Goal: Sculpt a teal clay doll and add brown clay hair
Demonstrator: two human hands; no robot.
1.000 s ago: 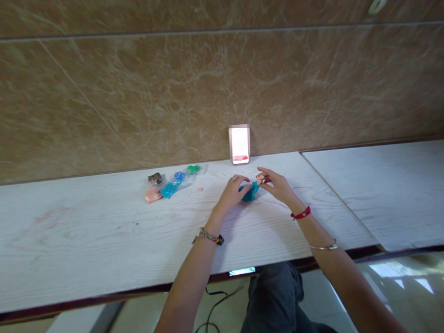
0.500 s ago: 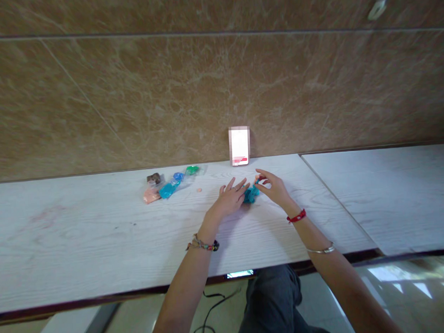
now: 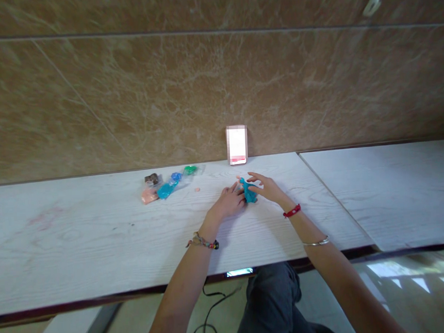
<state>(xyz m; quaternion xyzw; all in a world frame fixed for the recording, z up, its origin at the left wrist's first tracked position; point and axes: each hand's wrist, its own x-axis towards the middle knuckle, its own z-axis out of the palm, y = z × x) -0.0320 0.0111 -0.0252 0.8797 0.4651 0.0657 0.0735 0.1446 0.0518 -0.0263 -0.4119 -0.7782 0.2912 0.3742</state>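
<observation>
A teal lump of modelling clay [image 3: 248, 191] stands on the white wooden table [image 3: 100, 238], between my two hands. My left hand [image 3: 228, 203] presses against its left side with the fingers drawn together. My right hand [image 3: 265, 187] holds its right side, fingers stretched over the top of the lump. Both wrists wear bracelets.
Several small clay pieces in clear wrappers [image 3: 166, 187], brown, pink, blue and green, lie to the left, with a tiny pink bit [image 3: 197, 189] near them. A white card [image 3: 237, 145] leans on the brown tiled wall. A second table [image 3: 390, 189] adjoins on the right.
My right hand has come in from a pinch beside the lump to lie over it. My left hand opened flat, then closed back against the clay, which now stands more upright.
</observation>
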